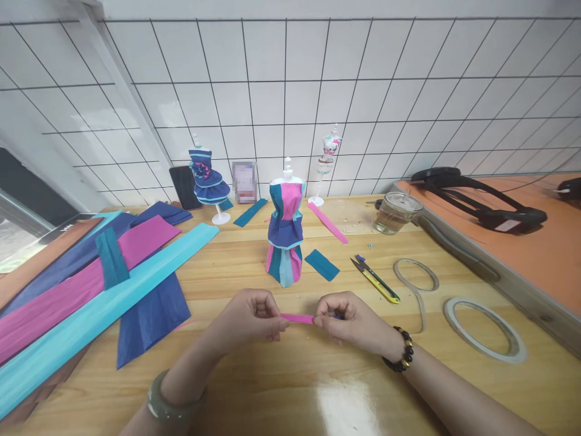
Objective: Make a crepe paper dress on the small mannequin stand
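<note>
My left hand (247, 320) and my right hand (347, 320) pinch the two ends of a small pink paper strip (297, 318), held level just above the wooden table (290, 387). Right behind the strip stands a small white mannequin (285, 233) dressed in pink, blue and teal crepe paper. A teal paper piece (321, 264) lies beside its base. Yellow-handled snips (374, 280) lie to the right of that.
Long crepe-paper sheets in pink (77, 284), light blue (104, 309) and dark blue (152, 315) cover the left. Two more dressed mannequins (206, 178) (327, 154) stand at the wall. A glass jar (397, 213), two tape rings (483, 330) (415, 274) and a raised orange surface (521, 242) are on the right.
</note>
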A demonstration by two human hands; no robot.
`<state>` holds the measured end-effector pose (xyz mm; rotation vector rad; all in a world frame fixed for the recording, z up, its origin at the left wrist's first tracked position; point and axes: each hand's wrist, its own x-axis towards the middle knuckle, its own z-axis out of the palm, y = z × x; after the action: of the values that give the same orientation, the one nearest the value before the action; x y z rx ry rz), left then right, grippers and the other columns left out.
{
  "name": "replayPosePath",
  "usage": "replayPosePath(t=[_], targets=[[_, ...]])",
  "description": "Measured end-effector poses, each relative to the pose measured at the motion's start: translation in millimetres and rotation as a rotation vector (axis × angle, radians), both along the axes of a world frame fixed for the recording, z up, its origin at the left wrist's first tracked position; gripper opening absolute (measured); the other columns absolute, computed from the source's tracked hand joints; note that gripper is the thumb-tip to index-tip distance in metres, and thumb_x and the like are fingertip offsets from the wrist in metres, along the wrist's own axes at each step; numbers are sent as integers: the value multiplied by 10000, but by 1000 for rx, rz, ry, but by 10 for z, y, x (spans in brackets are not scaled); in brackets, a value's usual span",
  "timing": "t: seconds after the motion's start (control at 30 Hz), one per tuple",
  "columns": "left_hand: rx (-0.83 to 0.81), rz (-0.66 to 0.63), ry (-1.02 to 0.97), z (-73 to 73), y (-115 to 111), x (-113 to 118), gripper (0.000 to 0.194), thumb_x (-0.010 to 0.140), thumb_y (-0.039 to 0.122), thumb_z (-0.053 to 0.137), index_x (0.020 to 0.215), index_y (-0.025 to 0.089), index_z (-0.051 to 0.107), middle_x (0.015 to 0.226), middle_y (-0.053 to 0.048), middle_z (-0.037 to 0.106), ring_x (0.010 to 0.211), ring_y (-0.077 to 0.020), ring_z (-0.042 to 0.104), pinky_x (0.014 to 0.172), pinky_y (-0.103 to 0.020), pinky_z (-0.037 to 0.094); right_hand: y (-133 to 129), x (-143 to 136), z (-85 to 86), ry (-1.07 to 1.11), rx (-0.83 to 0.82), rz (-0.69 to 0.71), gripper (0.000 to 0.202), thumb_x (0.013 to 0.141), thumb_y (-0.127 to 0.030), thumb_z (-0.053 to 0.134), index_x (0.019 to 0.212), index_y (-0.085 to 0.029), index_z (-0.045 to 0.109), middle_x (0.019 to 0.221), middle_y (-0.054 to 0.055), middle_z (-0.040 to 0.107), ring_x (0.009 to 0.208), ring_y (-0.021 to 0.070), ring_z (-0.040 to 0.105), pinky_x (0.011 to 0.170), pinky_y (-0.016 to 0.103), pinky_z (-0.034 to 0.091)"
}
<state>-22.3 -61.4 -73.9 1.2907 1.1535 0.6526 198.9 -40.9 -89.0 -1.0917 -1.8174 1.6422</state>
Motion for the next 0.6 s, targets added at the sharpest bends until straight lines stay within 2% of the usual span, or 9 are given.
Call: replayPosePath(t=[0.1,0.17,0.4,0.6], targets=[[29,27,-22,11,1,6,306,681,280,686,607,186,404,517,25,608,485,-109,568,479,-210,409,-5,-5,8,-9,11,5,285,750,-393,583,599,-159,525,452,-55,442,394,55,345,396,186,265],[36,7,-39,17,9,-2,303,697,276,671,632,192,387,531,30,601,496,-107,564,492,-214,413,-10,-12,12,-21,24,10,291,753,-397,583,598,-157,524,464,-55,432,407,56,342,400,187,259],[19,-116,-34,11,26,-68,187,748,250,613,846,187,467,614,40,593,579,-107,563,584,-235,423,-17,-21,28,-53,94,27,282,765,-350,573,577,-151,505,534,-46,399,489,67,314,447,198,255],[52,-180,97,65,1,1,245,716,350,638,866,157,618,753,-4,603,686,-122,534,615,-223,410,-51,-34,7,-43,133,100,223,775,-280,550,607,-134,537,551,-39,421,504,70,323,453,195,253]])
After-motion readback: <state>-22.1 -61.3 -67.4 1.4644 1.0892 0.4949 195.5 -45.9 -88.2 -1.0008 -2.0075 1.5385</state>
